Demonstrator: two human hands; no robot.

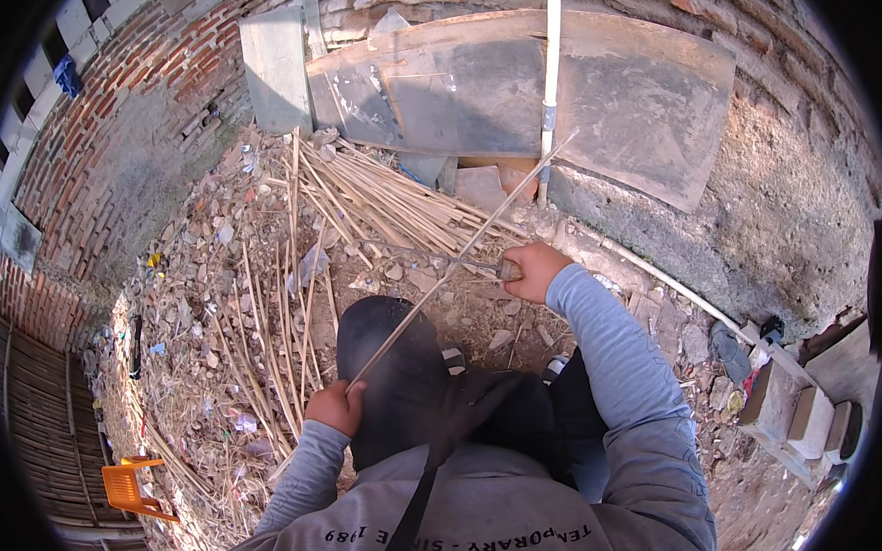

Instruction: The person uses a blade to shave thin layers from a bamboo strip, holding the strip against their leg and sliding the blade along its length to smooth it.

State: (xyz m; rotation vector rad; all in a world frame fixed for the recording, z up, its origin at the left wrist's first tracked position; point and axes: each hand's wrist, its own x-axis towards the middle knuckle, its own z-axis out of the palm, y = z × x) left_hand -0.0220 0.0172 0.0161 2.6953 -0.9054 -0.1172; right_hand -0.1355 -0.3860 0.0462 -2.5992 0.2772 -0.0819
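My left hand (334, 408) is closed around the lower end of a long, thin bamboo strip (400, 330). The strip slants up and to the right over my dark-clad knee, its far end reaching in front of the leaning boards. In my right hand (533, 271) is the handle of a knife (508, 270), closed in the fingers. Its narrow blade points left and crosses the strip near the middle. Whether the edge touches the strip or only passes beside it, I cannot tell.
A pile of bamboo strips (405, 201) lies ahead, and several loose strips (274, 338) lie on the rubble to the left. Large boards (641, 108) lean on the wall behind a white pipe (551, 66). An orange chair (128, 486) stands far left; a grey shoe (730, 351) is right.
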